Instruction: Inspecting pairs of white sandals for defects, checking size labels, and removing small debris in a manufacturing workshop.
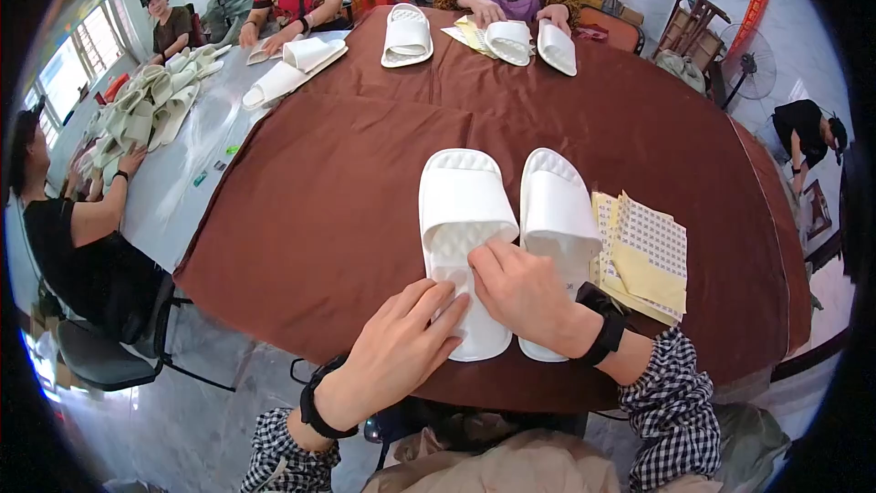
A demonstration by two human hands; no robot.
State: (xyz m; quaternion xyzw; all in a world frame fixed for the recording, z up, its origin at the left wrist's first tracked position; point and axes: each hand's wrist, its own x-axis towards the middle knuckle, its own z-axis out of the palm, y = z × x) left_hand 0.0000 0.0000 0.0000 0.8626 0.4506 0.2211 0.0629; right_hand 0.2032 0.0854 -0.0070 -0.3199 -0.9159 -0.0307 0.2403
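Two white open-toed slippers lie side by side on the brown-covered table in front of me, toes pointing away. On the heel part of the left slipper (465, 196), the fingers of my left hand (397, 338) rest stretched out, with the thumb apart. My right hand (525, 292) has its fingers curled together and tips down at the same insole, just below the strap; whatever they may pinch is hidden. Its wrist passes over the right slipper (555, 196). Beside that slipper lie yellowish sticker sheets (652, 251) with rows of small printed labels.
Across the brown tablecloth (319, 219), a co-worker handles white slippers (557, 47); another single slipper (407, 36) lies nearby. At left, a plastic-covered table (182, 183) holds a slipper heap (151, 105), with people around it. A chair (100, 351) and a fan (748, 64) stand at the sides.
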